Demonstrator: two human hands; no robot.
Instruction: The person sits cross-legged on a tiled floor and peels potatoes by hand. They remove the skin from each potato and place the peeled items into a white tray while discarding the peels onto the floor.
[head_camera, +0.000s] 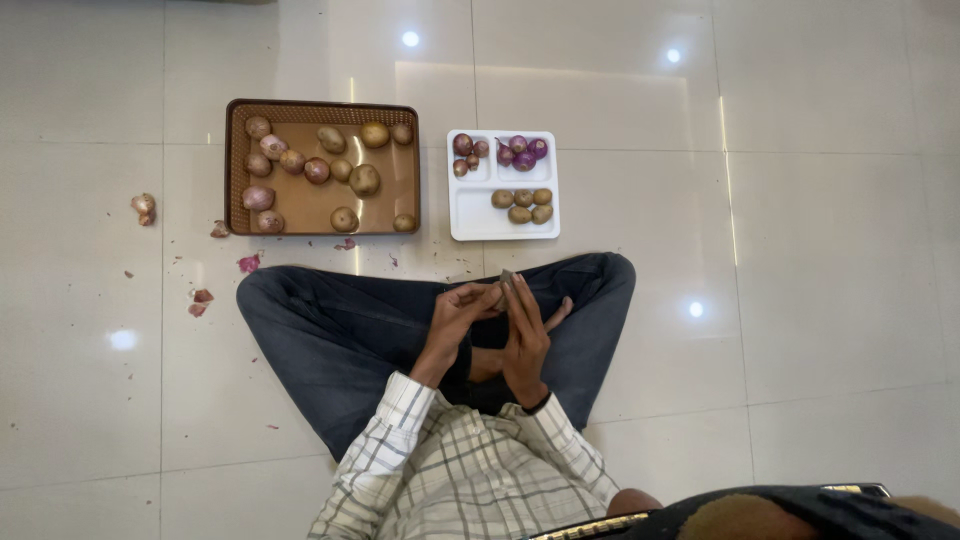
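Both hands meet over the crossed legs, left hand (462, 308) and right hand (524, 330) pinching a small dark knife (507, 278), its tip pointing toward the white tray (470, 222)

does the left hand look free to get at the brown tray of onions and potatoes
Probably not right away: the left hand is closed on a small object with the right hand; otherwise bare floor lies before the brown rectangular tray.

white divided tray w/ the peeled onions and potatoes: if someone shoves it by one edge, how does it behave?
The white divided tray would probably slide easily: the glossy tile floor looks slick. It likely stays flat rather than tipping, being low and wide. The round peeled onions and small potatoes may roll within their compartments; the low walls should hold them.
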